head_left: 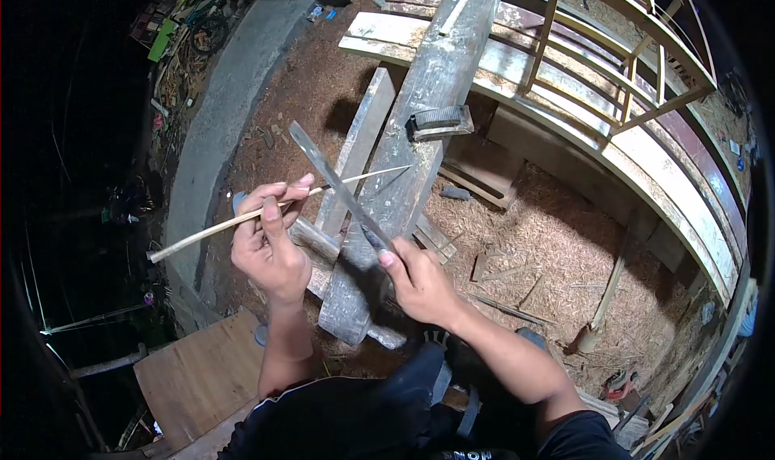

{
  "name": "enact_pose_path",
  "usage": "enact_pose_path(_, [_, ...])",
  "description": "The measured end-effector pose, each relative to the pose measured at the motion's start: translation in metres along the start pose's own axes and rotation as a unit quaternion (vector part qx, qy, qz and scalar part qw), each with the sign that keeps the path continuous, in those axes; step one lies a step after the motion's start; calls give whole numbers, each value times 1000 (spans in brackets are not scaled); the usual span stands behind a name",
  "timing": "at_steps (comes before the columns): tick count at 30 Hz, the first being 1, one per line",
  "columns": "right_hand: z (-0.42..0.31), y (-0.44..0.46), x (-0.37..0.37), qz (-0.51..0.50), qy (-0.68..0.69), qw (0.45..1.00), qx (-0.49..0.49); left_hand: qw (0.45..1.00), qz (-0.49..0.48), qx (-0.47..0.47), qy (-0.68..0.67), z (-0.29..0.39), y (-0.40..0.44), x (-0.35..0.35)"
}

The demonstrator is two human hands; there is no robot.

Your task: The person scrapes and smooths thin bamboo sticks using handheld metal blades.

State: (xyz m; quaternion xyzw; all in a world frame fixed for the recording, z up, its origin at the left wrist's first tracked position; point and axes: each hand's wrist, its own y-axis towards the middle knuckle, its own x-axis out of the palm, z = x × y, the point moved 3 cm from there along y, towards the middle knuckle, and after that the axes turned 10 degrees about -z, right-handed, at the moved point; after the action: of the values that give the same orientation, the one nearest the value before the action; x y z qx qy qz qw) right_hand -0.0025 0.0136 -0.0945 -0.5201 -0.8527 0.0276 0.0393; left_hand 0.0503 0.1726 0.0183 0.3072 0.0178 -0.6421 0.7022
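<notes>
My left hand (pixel 273 238) grips a thin, pale wooden stick (pixel 202 235) between thumb and fingers. The stick slants up to the right and narrows to a point over the wooden bench plank (pixel 436 73). In my right hand (pixel 416 281) is a long-bladed knife (pixel 331 173), held by its handle with the fingers closed. Its grey blade points up and left, crossing the stick just right of my left hand. Whether blade and stick touch, I cannot tell. The handle is mostly covered by my right hand.
A block with a grey ridged top (pixel 441 123) rests on the plank, with a short pale strip (pixel 458 8) farther up. At upper right, a wooden frame (pixel 626 64) stands on a slatted surface (pixel 670 169). Wood shavings (pixel 557 234) and a mallet-like tool (pixel 593 331) cover the ground.
</notes>
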Motion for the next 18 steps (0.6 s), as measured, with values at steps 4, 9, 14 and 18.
enact_pose_path(4, [52, 3, -16, 86, 19, 971, 221, 1000, -4, -9, 0, -3, 3, -4])
enact_pose_path(9, [10, 2, -3, 31, 15, 998, 59, 1000, -17, 10, -6, -3, 1, -1])
enact_pose_path(14, [55, 2, 8, 98, -16, 991, 94, 1000, -20, 5, -8, -3, 1, -4])
enact_pose_path(18, [60, 2, -12, 118, -18, 972, 201, 999, -28, 13, -36, -8, -4, -6])
